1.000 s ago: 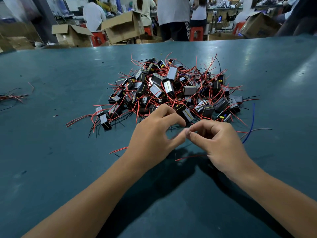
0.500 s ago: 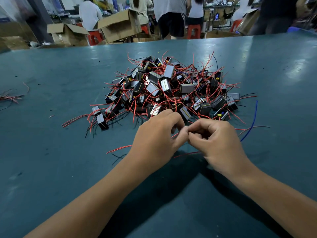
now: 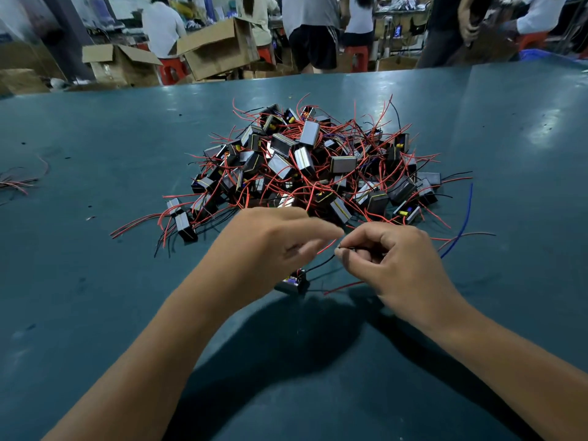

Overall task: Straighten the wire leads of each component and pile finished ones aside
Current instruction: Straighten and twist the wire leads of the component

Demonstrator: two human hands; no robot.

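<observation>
A heap of small black and grey components [image 3: 311, 167] with tangled red and black leads lies mid-table. One component [image 3: 291, 283] sits just below my hands, close to the table. Its black lead runs up to my right hand [image 3: 391, 265], which pinches the lead's end between thumb and forefinger. My left hand [image 3: 267, 246] is blurred by motion, its fingers stretched toward the right hand. A red lead [image 3: 326, 246] passes between its thumb and fingers; whether they grip it is unclear.
A small bundle of red and black wires [image 3: 16, 183] lies at the table's left edge. A loose blue wire [image 3: 464, 224] curves right of the heap. Beyond the far table edge stand cardboard boxes [image 3: 216, 49] and several people.
My hands have come apart from their close pinch. The component has dropped into view below them, on the black lead. My left hand's fingers have spread and blurred.
</observation>
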